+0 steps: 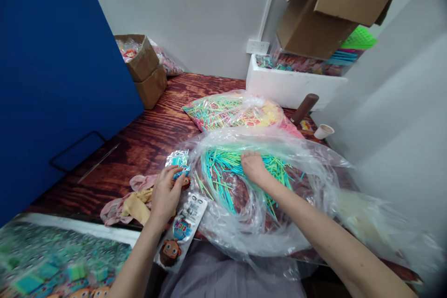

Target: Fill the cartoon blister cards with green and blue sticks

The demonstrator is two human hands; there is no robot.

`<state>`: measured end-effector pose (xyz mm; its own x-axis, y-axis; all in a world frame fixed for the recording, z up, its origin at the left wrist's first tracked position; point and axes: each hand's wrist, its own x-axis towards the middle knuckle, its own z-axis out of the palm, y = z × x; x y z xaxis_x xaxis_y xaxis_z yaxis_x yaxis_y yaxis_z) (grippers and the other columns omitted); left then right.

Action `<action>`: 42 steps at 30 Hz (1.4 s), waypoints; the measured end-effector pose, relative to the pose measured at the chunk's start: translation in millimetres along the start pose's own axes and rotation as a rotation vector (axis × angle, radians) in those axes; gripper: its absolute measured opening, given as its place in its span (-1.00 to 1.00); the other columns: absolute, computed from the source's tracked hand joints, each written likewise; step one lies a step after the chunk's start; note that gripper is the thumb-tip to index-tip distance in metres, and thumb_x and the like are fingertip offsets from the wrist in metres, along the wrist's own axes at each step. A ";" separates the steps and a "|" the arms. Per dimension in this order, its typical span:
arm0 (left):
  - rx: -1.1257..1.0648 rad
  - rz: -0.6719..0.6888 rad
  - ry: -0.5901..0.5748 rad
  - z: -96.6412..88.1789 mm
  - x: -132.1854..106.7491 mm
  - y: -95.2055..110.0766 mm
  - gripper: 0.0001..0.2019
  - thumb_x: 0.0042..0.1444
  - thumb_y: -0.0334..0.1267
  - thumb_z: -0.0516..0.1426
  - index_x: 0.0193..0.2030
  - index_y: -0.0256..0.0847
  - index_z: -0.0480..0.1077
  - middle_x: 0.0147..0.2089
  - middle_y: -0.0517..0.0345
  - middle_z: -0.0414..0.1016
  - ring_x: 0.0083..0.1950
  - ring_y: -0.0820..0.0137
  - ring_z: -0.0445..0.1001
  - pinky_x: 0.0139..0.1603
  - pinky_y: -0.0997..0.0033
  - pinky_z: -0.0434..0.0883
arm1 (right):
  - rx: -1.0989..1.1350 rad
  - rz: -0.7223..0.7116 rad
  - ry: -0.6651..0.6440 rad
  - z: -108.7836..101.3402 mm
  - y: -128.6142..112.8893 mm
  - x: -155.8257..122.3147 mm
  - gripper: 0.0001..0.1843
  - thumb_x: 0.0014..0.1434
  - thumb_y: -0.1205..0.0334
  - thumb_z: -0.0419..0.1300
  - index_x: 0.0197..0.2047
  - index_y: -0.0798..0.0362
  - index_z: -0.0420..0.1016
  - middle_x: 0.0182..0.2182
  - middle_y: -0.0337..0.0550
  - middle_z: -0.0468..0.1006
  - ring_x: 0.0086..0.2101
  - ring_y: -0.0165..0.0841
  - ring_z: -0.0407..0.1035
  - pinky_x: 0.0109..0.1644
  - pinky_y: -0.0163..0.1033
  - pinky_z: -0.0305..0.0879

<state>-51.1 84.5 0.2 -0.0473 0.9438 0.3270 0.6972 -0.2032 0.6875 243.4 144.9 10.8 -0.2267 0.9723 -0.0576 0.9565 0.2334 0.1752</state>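
Observation:
My left hand (166, 191) rests on a small clear packet (179, 157) of blue-green sticks, its thumb and fingers apart. Just below lies a flat printed pouch (182, 230) with a cartoon face, overhanging the table's near edge. In a wide-open clear plastic bag (240, 242) is a heap of thin blue and green sticks (220, 160). My right hand (253, 166) reaches into that heap with curled fingers closed on some sticks; its fingertips are partly hidden.
Behind lies a bag of mixed coloured sticks (223, 109). A brown cylinder (305, 108), a paper cup (323, 131) and a white foam box (296, 86) stand to the right. Pink and yellow gloves (134, 202) lie left. Filled packets (70, 260) fill a container at lower left.

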 end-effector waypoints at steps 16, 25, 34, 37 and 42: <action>-0.048 -0.003 0.011 -15.8 -20.7 3.4 -0.67 0.25 -0.01 0.05 -0.10 -0.19 0.49 -0.01 -0.01 0.50 0.08 0.18 0.44 0.14 0.14 0.33 | 0.196 0.075 -0.138 -14.6 47.2 -7.7 -0.74 0.29 0.39 -0.02 -0.17 0.15 0.51 -0.20 0.10 0.62 -0.18 -0.17 0.48 -0.25 -0.27 0.12; -0.118 -0.010 -0.054 -11.5 -29.5 14.2 -0.71 0.25 -0.04 0.06 -0.08 -0.12 0.50 0.05 0.04 0.47 0.12 0.20 0.41 0.18 0.16 0.29 | 0.367 -0.005 -0.039 -25.3 35.3 -46.2 -0.84 0.33 0.31 0.00 -0.24 0.05 0.39 -0.27 -0.09 0.57 -0.24 -0.28 0.41 -0.23 -0.29 0.07; -0.642 -0.231 -0.207 44.0 -28.7 66.1 -0.58 0.17 0.01 0.14 0.08 -0.16 0.43 0.08 -0.04 0.53 0.09 0.20 0.49 0.11 0.18 0.38 | 1.438 -0.019 -0.248 3.6 -26.5 -92.8 -0.80 0.25 0.13 0.03 -0.40 -0.01 0.27 -0.57 -0.32 0.38 -0.58 -0.41 0.25 -0.46 -0.32 0.13; -0.904 -0.390 -0.266 62.9 -21.9 82.1 -0.45 0.11 0.10 0.17 0.14 -0.21 0.39 0.04 -0.12 0.57 0.04 0.17 0.53 0.04 0.18 0.43 | 1.640 0.011 -0.399 8.7 -39.8 -102.0 -0.76 0.18 0.03 0.13 -0.39 0.01 0.30 -0.57 -0.34 0.38 -0.62 -0.49 0.21 -0.51 -0.36 0.09; -0.878 -0.343 -0.335 76.2 -23.6 98.8 -0.60 0.13 0.06 0.16 -0.11 -0.24 0.53 -0.15 -0.03 0.63 -0.08 0.21 0.58 -0.02 0.25 0.44 | 1.815 0.037 -0.504 13.1 -47.0 -109.1 -0.66 0.03 -0.05 0.25 -0.35 0.04 0.32 -0.57 -0.36 0.39 -0.60 -0.53 0.24 -0.50 -0.38 0.09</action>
<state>73.4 62.1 11.0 0.1510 0.9848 -0.0856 -0.0986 0.1011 0.9900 225.5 27.6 -4.0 -0.4582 0.8024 -0.3824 0.0429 -0.4097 -0.9112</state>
